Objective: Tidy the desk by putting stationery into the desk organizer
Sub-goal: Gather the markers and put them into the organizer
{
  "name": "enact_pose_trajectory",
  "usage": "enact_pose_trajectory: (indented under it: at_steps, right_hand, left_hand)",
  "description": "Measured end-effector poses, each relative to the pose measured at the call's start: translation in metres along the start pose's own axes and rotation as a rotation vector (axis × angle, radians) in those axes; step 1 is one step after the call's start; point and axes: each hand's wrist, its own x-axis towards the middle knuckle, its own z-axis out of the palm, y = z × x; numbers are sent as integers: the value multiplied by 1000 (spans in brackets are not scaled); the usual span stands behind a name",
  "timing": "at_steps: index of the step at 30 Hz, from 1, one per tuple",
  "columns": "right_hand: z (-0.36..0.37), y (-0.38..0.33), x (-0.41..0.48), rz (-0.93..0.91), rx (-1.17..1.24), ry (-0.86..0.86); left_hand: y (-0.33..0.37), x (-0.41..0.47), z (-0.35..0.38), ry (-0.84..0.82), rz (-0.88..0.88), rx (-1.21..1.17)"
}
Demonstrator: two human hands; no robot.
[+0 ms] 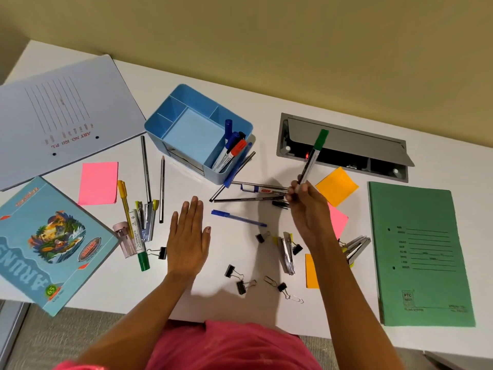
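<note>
The right grip [306, 209] is pinching the lower end of a green-capped pen [312, 160], holding it tilted with the cap pointing away. The blue desk organizer [156, 134] is standing to the left of and beyond that grip, well apart from it, with markers [229, 152] leaning in its right compartment. The left grip [188, 236] is lying flat and released on the bench [256, 108], holding nothing.

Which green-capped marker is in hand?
The green-capped marker pinched in the right hand, cap up, over the grey cable hatch. The other green marker lies flat on the desk beside the yellow pen.
</note>
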Motion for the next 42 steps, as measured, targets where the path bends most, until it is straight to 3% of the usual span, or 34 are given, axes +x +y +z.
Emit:
enact_pose_trajectory:
  at_steps: [6,12,16,19,25,31,36,40,42]
  right_hand:
    - [40,1,-11,-141,-312,-196]
    - [74,-3,5,-404,-608,-157]
    - [107,1,16,-407,-715,-101]
    - [126,12,16,-604,-834,-152]
    - [142,31,21,-940,-954,-48]
    - [144,38,21,-833,-962,-45]
    - [138,26,20,-886,-883,-1]
    - [104,19,33,-857,-947,132]
    - [77,21,40,-834,-971,121]
  left_hand:
    - [0,-1,-1,7,1,-8]
    - [1,0,1,8,2,-20]
    - [1,1,1,-1,-3,-10]
    - [1,1,1,-6,0,-10]
    - [0,1,2,-16,-6,10]
    - [-1,1,3,-17,-6,27]
    - [0,2,3,-10,4,9]
    - [-1,1,2,8,14,-14]
    - [-1,1,2,16,19,-14]
